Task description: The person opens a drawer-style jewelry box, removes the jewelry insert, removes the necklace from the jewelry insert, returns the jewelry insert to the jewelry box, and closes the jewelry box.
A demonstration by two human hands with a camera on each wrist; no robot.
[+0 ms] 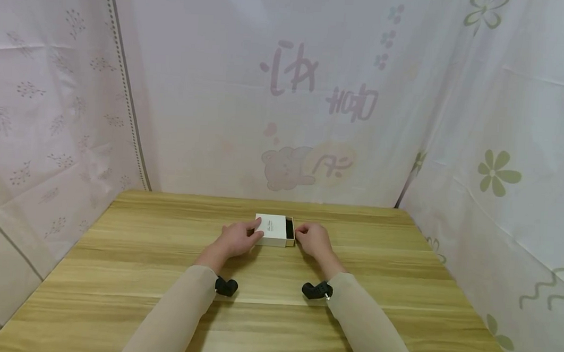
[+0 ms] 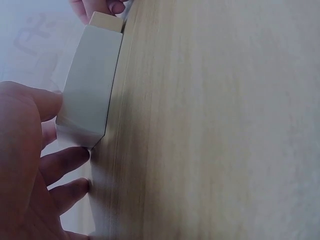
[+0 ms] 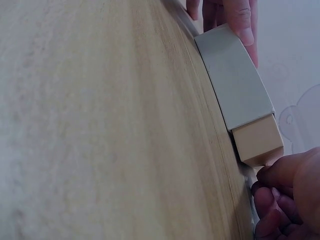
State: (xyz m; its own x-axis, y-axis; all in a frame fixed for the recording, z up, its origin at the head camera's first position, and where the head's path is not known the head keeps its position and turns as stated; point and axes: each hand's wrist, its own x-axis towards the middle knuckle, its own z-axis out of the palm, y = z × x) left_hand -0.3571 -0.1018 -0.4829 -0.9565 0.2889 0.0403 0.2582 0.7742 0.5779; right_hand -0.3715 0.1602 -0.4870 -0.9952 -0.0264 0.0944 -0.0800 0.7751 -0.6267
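Note:
A small white box (image 1: 271, 227) with faint lettering on its top lies on the wooden table, its inner tray (image 1: 291, 232) slid partway out on the right, dark inside. My left hand (image 1: 238, 238) grips the box's left end, thumb and fingers around it. At the tray's outer end, my right hand (image 1: 315, 241) pinches with thumb and forefinger, the other fingers curled. In the right wrist view the tray (image 3: 258, 139) shows tan beside the white sleeve (image 3: 233, 75). The left wrist view shows the left hand's (image 2: 30, 165) fingers at the sleeve's (image 2: 90, 80) near end.
The wooden table (image 1: 269, 324) extends around both forearms. Behind it hangs a pale printed curtain (image 1: 209, 98), with more patterned cloth at the left and right sides. A black wrist camera (image 1: 226, 287) sits at the left cuff, and another (image 1: 317, 290) at the right cuff.

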